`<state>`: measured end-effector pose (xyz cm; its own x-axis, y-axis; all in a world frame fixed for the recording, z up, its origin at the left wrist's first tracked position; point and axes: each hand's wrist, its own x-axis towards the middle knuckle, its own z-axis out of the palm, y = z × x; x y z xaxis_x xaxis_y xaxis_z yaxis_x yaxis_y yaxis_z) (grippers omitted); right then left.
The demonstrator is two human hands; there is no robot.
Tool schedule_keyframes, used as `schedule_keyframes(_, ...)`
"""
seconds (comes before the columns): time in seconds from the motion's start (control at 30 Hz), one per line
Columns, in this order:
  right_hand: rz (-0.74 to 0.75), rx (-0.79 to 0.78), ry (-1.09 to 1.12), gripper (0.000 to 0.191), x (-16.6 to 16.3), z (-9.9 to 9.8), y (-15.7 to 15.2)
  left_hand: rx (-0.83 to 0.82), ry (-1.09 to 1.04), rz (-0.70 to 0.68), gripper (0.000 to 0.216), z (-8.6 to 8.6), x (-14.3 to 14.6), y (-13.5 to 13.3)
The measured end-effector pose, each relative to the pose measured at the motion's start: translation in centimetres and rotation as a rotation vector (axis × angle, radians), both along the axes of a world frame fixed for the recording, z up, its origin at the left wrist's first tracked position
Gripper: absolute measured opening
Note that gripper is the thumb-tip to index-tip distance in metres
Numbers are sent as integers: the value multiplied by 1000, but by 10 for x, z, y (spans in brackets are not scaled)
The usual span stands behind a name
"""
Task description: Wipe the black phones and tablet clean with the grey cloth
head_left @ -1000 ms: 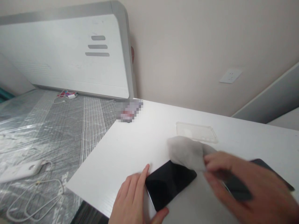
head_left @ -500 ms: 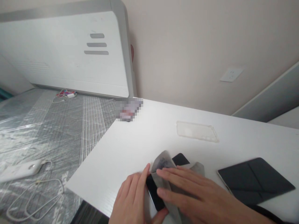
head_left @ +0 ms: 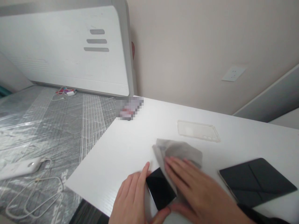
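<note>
A black smartphone [head_left: 161, 188] lies on the white table [head_left: 130, 140], screen up, its far end hidden under a grey cloth [head_left: 182, 149]. My left hand [head_left: 133, 196] grips the phone at its near end, thumb along the lower edge and index finger at the upper one. With its fingers laid together, my right hand [head_left: 196, 186] presses the cloth onto the phone. Part of the cloth spreads beyond the fingertips, and the rest is hidden below the palm.
A clear phone case [head_left: 198, 130] lies farther back on the table. To the right is a black folded case or tablet [head_left: 257, 180]. A blurred-out object [head_left: 129, 109] sits at the far left corner. Left of the table, a plastic-covered bed [head_left: 58, 124] carries a white power strip [head_left: 22, 168] with cable.
My right hand and the cloth have slid to the right along the phone, baring more of its screen. The cloth has spread out farther back. My left hand stays in place.
</note>
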<state>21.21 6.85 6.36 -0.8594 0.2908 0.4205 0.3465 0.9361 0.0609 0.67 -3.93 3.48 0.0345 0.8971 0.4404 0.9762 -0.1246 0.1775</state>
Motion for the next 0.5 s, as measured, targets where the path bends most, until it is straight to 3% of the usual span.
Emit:
schedule_keyframes(0.1,187,20,-68,35,-1,-3,2,-10,-18,-20,95,-3,-1,-1)
schedule_keyframes(0.23,-5,-39,-65,66,6,-7,3,-46,-60,-15,99,-5,0,-1)
schedule_keyframes(0.33,113,-95,-50,44,10,-10,-3,-26,-46,-21,99,-7,-2,-1)
schedule_keyframes(0.47,14,-136,-82,68,11,-10,-9,-49,6,-18,105,-11,-8,-2)
schedule_keyframes(0.5,7,-99,-49,63,11,-10,-9,-54,27,-28,107,-12,-9,-2)
